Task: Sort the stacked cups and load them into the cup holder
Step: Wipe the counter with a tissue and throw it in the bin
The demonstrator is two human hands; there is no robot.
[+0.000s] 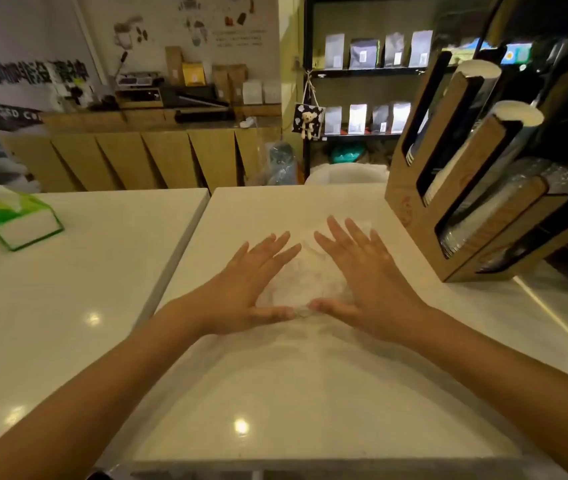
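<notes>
In the head view, a crumpled clear plastic wrapper (pixel 305 278) is pressed onto the white counter (pixel 310 393) between the left hand (pixel 244 289) and right hand (pixel 365 282), both flat with fingers straight and nothing gripped; the wooden cup holder (pixel 476 174), slots loaded with stacked cups (pixel 494 209), is seen at the counter's right.

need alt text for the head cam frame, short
Two open hands, left hand and right hand, press flat on a crumpled clear plastic wrap on a white counter. A wooden cup holder with stacked cups in its slots stands at right; a green tissue box sits at left.
</notes>
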